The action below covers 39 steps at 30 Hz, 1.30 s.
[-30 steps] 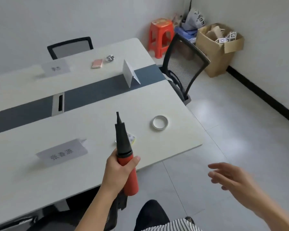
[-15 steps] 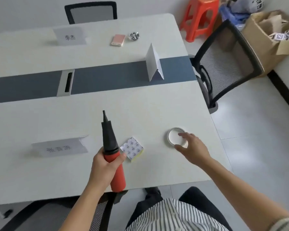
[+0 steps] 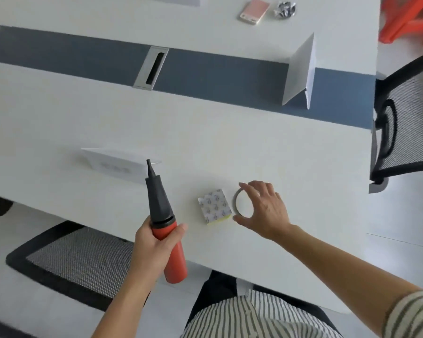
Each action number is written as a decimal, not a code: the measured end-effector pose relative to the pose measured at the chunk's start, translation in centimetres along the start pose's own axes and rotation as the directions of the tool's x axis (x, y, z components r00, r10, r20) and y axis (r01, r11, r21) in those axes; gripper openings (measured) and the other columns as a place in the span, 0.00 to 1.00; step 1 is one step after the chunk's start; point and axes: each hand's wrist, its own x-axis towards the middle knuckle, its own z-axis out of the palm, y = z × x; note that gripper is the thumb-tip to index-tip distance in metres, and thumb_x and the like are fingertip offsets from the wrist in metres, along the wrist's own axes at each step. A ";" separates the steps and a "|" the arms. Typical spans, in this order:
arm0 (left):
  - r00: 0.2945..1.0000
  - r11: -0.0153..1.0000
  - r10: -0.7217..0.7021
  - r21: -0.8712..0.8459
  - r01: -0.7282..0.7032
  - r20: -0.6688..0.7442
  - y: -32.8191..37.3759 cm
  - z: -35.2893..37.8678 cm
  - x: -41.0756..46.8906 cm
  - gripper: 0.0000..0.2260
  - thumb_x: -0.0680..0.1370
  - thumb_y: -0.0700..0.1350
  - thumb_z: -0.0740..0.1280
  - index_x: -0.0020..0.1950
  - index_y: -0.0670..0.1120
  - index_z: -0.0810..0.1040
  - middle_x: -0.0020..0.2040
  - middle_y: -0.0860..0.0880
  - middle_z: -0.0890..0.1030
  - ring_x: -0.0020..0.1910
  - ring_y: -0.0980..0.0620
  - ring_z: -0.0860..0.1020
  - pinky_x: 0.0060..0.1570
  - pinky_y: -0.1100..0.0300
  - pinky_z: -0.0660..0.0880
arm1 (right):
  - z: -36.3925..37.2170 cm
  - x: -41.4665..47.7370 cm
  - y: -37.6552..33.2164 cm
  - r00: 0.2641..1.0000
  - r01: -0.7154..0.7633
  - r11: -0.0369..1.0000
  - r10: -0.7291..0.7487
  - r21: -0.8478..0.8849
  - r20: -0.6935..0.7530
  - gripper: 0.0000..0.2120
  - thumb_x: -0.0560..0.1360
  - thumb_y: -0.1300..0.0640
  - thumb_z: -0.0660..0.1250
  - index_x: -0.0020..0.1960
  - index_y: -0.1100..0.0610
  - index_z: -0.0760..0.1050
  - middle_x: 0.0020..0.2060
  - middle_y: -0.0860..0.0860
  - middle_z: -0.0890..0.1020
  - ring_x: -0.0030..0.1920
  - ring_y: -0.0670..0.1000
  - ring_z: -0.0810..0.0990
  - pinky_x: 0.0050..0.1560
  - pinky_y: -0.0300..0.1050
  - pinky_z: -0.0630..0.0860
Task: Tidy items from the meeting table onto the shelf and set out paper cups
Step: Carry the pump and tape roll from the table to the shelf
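Observation:
My left hand [image 3: 154,247] is closed around a red and black hand pump [image 3: 165,220], nozzle pointing away from me, held over the near edge of the white meeting table [image 3: 230,147]. My right hand [image 3: 266,211] rests on a roll of tape [image 3: 237,203] lying flat on the table, thumb and fingers pinching its rim. A small patterned sticky-note block [image 3: 215,206] lies just left of the tape, between my two hands.
A name card [image 3: 112,162] lies beyond the pump and a folded white card [image 3: 300,71] stands on the dark centre strip. A pink phone [image 3: 254,11] and a crumpled foil piece [image 3: 284,9] sit far back. Black mesh chairs stand at right [image 3: 405,123] and lower left [image 3: 66,262].
My right hand came in from over the floor onto the tape roll and now grips its rim. The view has tilted down and closer to the table. The pump stays in my left hand.

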 end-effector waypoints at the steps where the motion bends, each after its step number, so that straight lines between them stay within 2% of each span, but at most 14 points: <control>1: 1.000 1.000 -0.010 -0.014 0.010 -0.018 0.0 -0.2 -0.2 0.14 0.65 0.48 0.76 0.45 0.46 0.77 0.42 0.39 0.82 0.44 0.36 0.82 0.49 0.36 0.78 | 0.1 1.0 -1.7 0.996 0.090 0.996 -0.090 -0.001 0.009 0.40 0.66 0.38 0.72 0.74 0.49 0.63 0.68 0.52 0.70 0.67 0.56 0.67 0.60 0.53 0.72; 3: 0.999 0.999 -0.020 -0.045 0.018 -0.047 0.0 -0.8 -0.5 0.14 0.64 0.49 0.75 0.45 0.47 0.77 0.43 0.39 0.82 0.44 0.36 0.82 0.50 0.36 0.78 | 0.8 2.8 -4.6 0.981 0.179 0.984 -0.178 -0.011 0.075 0.40 0.66 0.39 0.71 0.74 0.48 0.62 0.69 0.51 0.68 0.69 0.55 0.65 0.61 0.53 0.71; 6: 0.998 0.998 -0.023 -0.066 0.019 -0.064 -0.3 -1.9 -0.7 0.13 0.65 0.49 0.76 0.46 0.48 0.78 0.43 0.40 0.83 0.44 0.38 0.83 0.51 0.37 0.78 | 2.6 4.3 -6.3 0.952 0.209 0.976 -0.189 -0.063 0.239 0.42 0.66 0.37 0.72 0.74 0.47 0.60 0.72 0.52 0.64 0.72 0.55 0.61 0.65 0.53 0.67; 10: 0.997 0.996 -0.023 -0.091 0.016 -0.075 -1.3 -3.4 -0.4 0.13 0.67 0.48 0.77 0.47 0.48 0.78 0.43 0.42 0.83 0.43 0.40 0.83 0.48 0.42 0.80 | 3.5 4.8 -6.1 0.933 0.146 0.989 -0.131 -0.018 0.334 0.46 0.65 0.32 0.69 0.76 0.47 0.55 0.77 0.52 0.56 0.77 0.54 0.52 0.72 0.55 0.61; 12: 0.996 0.995 -0.028 -0.102 0.019 -0.083 -1.9 -4.0 -0.2 0.12 0.69 0.44 0.77 0.47 0.46 0.78 0.42 0.41 0.82 0.41 0.43 0.83 0.41 0.52 0.81 | 3.4 5.0 -5.9 0.932 0.129 0.991 -0.113 -0.023 0.343 0.47 0.66 0.33 0.70 0.77 0.48 0.53 0.78 0.51 0.56 0.78 0.52 0.51 0.72 0.55 0.62; 14: 0.996 0.993 -0.032 -0.118 0.022 -0.086 -2.2 -4.4 0.0 0.10 0.71 0.40 0.76 0.48 0.45 0.77 0.42 0.42 0.81 0.37 0.53 0.83 0.33 0.65 0.78 | 3.6 5.0 -6.1 0.935 0.160 0.982 -0.116 -0.105 0.335 0.46 0.67 0.36 0.71 0.76 0.48 0.54 0.75 0.50 0.61 0.76 0.53 0.56 0.67 0.54 0.67; 15: 0.996 0.993 -0.030 -0.118 0.020 -0.084 -2.4 -4.6 0.1 0.10 0.71 0.40 0.75 0.48 0.45 0.77 0.42 0.42 0.81 0.36 0.54 0.82 0.32 0.67 0.77 | 3.7 4.8 -6.3 0.937 0.171 0.973 -0.112 -0.154 0.330 0.45 0.66 0.36 0.71 0.76 0.48 0.55 0.73 0.51 0.65 0.73 0.54 0.60 0.64 0.53 0.69; 18: 0.997 0.993 -0.025 -0.115 0.017 -0.069 -2.8 -5.1 0.7 0.10 0.71 0.42 0.76 0.48 0.47 0.77 0.44 0.41 0.83 0.42 0.43 0.83 0.44 0.52 0.81 | 4.0 4.5 -7.4 0.940 0.118 0.962 -0.029 -0.244 0.341 0.43 0.64 0.35 0.72 0.72 0.48 0.59 0.63 0.53 0.71 0.64 0.57 0.68 0.57 0.52 0.72; 22: 0.998 0.993 -0.005 -0.118 -0.003 -0.063 -2.9 -5.7 1.2 0.12 0.69 0.46 0.78 0.46 0.49 0.78 0.44 0.42 0.83 0.44 0.40 0.83 0.51 0.40 0.80 | 4.6 4.1 -9.1 0.946 0.001 0.984 0.057 -0.178 0.318 0.37 0.62 0.42 0.74 0.65 0.53 0.65 0.58 0.53 0.69 0.58 0.57 0.70 0.46 0.48 0.72; 24: 0.997 0.991 0.003 -0.131 -0.013 -0.071 -2.9 -6.0 1.1 0.12 0.67 0.48 0.77 0.45 0.50 0.77 0.43 0.42 0.83 0.43 0.39 0.83 0.50 0.40 0.80 | 5.2 3.7 -9.8 0.948 -0.016 0.986 0.067 -0.165 0.310 0.36 0.62 0.43 0.74 0.64 0.54 0.66 0.57 0.53 0.70 0.56 0.57 0.71 0.44 0.47 0.71; 27: 0.997 0.989 0.001 -0.149 -0.013 -0.079 -3.1 -6.7 0.8 0.11 0.70 0.43 0.77 0.47 0.47 0.77 0.44 0.40 0.82 0.44 0.39 0.82 0.49 0.43 0.79 | 5.5 3.0 -10.2 0.948 -0.094 0.988 0.125 -0.119 0.294 0.34 0.62 0.38 0.71 0.63 0.53 0.67 0.56 0.51 0.74 0.56 0.55 0.74 0.49 0.48 0.72; 33: 0.989 0.986 0.022 -0.163 -0.046 -0.146 -3.5 -8.1 -0.9 0.10 0.71 0.42 0.76 0.48 0.44 0.77 0.43 0.42 0.82 0.40 0.47 0.81 0.39 0.60 0.74 | 4.1 1.9 -10.7 0.962 -0.208 0.978 0.211 -0.033 0.175 0.26 0.65 0.27 0.60 0.48 0.47 0.75 0.45 0.48 0.82 0.46 0.53 0.80 0.46 0.46 0.74; 36: 0.982 0.986 0.050 -0.149 -0.078 -0.183 -3.8 -8.9 -2.4 0.11 0.71 0.44 0.76 0.48 0.45 0.77 0.42 0.43 0.82 0.39 0.48 0.82 0.41 0.57 0.76 | 2.2 1.5 -11.5 0.965 -0.185 0.983 0.179 0.015 0.191 0.23 0.65 0.29 0.62 0.43 0.47 0.76 0.39 0.47 0.82 0.44 0.53 0.80 0.43 0.45 0.73; 39: 0.969 0.983 0.060 -0.152 -0.099 -0.242 -4.2 -9.6 -4.5 0.11 0.71 0.45 0.76 0.48 0.46 0.77 0.42 0.45 0.82 0.41 0.47 0.82 0.44 0.56 0.77 | -0.2 0.4 -12.0 0.963 -0.100 0.995 0.091 0.022 0.253 0.22 0.65 0.30 0.63 0.42 0.48 0.77 0.39 0.46 0.82 0.44 0.52 0.80 0.41 0.45 0.72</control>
